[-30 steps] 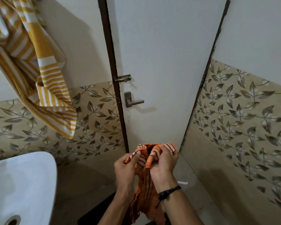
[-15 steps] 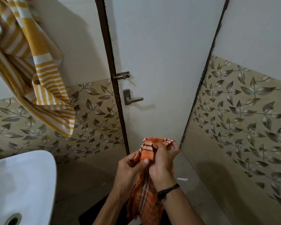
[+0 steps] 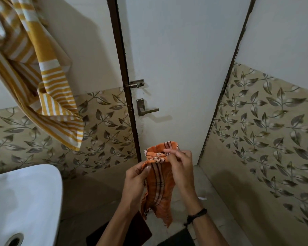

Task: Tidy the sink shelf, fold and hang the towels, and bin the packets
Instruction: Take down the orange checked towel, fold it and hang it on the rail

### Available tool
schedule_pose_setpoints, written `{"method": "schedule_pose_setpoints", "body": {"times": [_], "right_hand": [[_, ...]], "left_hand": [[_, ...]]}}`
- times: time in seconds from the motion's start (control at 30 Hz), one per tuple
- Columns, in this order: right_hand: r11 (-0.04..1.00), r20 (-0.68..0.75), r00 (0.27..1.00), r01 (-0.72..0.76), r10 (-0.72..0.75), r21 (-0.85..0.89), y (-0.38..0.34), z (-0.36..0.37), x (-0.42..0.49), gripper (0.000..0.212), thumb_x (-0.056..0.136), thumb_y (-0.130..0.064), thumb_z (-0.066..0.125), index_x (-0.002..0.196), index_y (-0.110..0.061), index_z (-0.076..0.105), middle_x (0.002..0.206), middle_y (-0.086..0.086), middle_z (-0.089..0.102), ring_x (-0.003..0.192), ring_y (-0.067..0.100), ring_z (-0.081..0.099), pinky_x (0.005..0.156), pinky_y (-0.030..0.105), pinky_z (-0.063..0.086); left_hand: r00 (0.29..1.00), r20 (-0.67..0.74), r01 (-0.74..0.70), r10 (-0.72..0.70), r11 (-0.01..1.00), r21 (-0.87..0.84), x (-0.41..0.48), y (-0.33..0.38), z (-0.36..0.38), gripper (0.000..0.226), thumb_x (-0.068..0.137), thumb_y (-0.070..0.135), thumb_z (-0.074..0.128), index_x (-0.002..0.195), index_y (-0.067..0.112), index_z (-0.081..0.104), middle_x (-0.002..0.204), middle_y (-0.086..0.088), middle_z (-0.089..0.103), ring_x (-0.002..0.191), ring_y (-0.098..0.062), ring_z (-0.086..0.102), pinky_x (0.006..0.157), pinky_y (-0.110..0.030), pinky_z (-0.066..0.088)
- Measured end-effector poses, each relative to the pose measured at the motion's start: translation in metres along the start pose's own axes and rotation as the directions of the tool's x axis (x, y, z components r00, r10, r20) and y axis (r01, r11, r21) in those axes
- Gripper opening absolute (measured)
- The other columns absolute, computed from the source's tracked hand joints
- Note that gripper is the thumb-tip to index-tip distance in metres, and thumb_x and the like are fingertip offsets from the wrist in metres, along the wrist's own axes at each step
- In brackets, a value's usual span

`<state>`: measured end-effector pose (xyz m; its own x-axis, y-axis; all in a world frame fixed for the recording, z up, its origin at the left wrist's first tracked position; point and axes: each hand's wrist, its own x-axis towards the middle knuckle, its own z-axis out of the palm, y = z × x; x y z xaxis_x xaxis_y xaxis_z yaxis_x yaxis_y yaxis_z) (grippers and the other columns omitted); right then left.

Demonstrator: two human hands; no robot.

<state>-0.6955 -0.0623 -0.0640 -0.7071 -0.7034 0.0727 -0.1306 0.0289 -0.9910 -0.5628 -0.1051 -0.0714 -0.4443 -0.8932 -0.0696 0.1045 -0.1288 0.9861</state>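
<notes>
The orange checked towel (image 3: 158,189) hangs long-ways below both grips, frayed end lowest. The left hand (image 3: 134,178) pinches its side edge; the right hand (image 3: 180,167) pinches the rolled-over top.

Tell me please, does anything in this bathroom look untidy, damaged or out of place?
Yes. The yellow striped towel hangs bunched and crooked at upper left, unfolded. The orange checked towel has a ragged lower edge. A small white scrap lies on the floor near the tiled wall.
</notes>
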Motion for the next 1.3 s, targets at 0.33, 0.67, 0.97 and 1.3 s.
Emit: {"method": "schedule_pose_setpoints", "body": {"times": [0.33,0.67,0.97,1.3], "right_hand": [[0.843,0.283,0.844,0.511,-0.456,-0.166,-0.001,-0.005,0.010,0.012,0.089,-0.014,0.070,0.095,-0.023,0.075,0.103,-0.014,0.066,0.106,0.009,0.057,0.091,0.034,0.050],[0.876,0.486,0.788,0.474,-0.378,-0.088,0.002,-0.012,0.015,0.010,0.093,-0.011,0.065,0.095,-0.016,0.074,0.088,-0.019,0.058,0.087,0.006,0.061,0.078,0.018,0.046],[0.936,0.453,0.866,0.313,-0.212,-0.161,0.002,-0.005,0.010,0.017,0.085,-0.020,0.078,0.081,-0.031,0.065,0.082,-0.011,0.068,0.082,0.007,0.067,0.077,0.034,0.058],[0.932,0.473,0.843,0.345,-0.257,-0.108,-0.006,-0.011,0.013,0.010,0.086,-0.027,0.078,0.088,-0.028,0.068,0.086,-0.009,0.071,0.085,0.008,0.069,0.077,0.029,0.059]], "left_hand": [[0.966,0.251,0.025,-0.059,0.990,0.137,0.018,0.012,-0.020,0.025,0.102,0.013,0.055,0.100,0.000,0.077,0.100,-0.022,0.077,0.093,-0.030,0.073,0.090,-0.041,0.055],[0.986,0.072,0.149,-0.150,0.989,0.007,0.020,0.009,-0.025,0.048,0.098,0.035,0.057,0.094,-0.011,0.070,0.086,-0.022,0.068,0.076,-0.024,0.064,0.071,-0.028,0.056],[0.993,0.113,-0.057,0.039,0.985,0.162,0.017,0.014,-0.021,0.045,0.095,0.044,0.065,0.094,0.001,0.077,0.091,-0.036,0.070,0.089,-0.059,0.064,0.078,-0.062,0.054],[0.982,0.109,-0.169,0.155,0.977,0.128,0.014,0.013,-0.022,0.015,0.083,0.007,0.071,0.094,0.011,0.081,0.090,-0.012,0.081,0.081,-0.020,0.077,0.072,-0.024,0.059]]}}
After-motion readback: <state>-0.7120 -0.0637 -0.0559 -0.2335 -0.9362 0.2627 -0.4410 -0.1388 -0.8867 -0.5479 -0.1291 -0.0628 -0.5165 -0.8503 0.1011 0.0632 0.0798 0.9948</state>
